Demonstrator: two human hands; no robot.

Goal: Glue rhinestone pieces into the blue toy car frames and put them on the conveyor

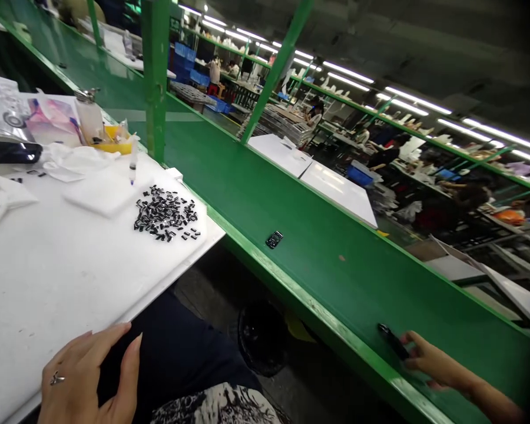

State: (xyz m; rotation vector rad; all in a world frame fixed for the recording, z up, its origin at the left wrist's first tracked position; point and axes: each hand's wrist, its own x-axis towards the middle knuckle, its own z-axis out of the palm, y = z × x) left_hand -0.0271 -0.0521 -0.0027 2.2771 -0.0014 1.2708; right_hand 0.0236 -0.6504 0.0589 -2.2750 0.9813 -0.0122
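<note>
My left hand, with a ring on one finger, rests at the near edge of the white table. Its thumb is apart from the fingers and it holds nothing. Far to the right, my right hand is over the green conveyor belt, its fingers closed on one end of a dark, elongated casing. What this piece is exactly, I cannot tell. Farther up the belt lies a small black rectangular part with cut-outs. A pile of small black pieces sits near the table's right corner.
A green post rises between table and belt. On the table are a syringe-like tube, a yellow tray, a metal-topped bottle and white cloths. A black-lined bin stands below the belt. Several people work in the background.
</note>
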